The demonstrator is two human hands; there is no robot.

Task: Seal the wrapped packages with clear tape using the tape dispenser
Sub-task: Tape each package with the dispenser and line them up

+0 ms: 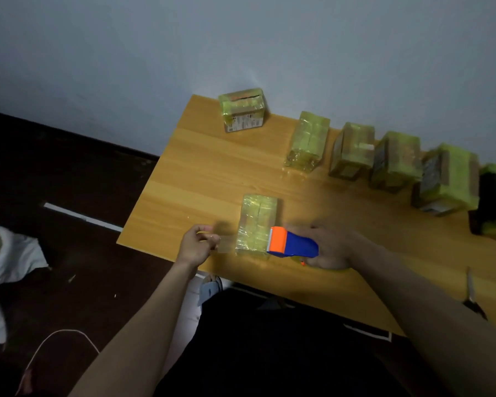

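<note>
A yellow-green wrapped package (259, 222) lies flat near the front of the wooden table (195, 179). My right hand (327, 247) grips an orange and blue tape dispenser (291, 243) whose orange head sits on the package's near right corner. A strip of clear tape (225, 244) stretches from the package's near end to the left. My left hand (197, 245) pinches the free end of that strip, just left of the package.
Several more wrapped packages (308, 143) stand in a row along the back wall, one apart at the far left corner (242, 110). A dark block (490, 202) sits at the right edge. A white bag (9, 259) and a cable (58, 336) lie on the dark floor.
</note>
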